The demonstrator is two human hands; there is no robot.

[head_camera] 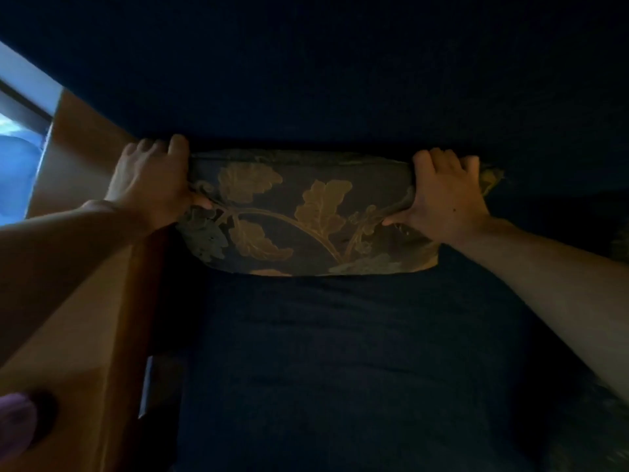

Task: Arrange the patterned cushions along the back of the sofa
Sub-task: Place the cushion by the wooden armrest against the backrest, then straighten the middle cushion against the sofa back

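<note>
A dark cushion (299, 216) with a gold leaf pattern stands against the dark blue sofa back (340, 80), resting on the seat (340, 352). My left hand (153, 185) grips its upper left corner, fingers over the top edge and thumb on the front. At the upper right corner my right hand (442, 195) holds it the same way. The scene is dim.
A wooden armrest or side panel (85, 301) runs along the left of the seat. A bright window (20, 137) shows at the far left. Another patterned cushion (619, 247) is barely visible at the right edge.
</note>
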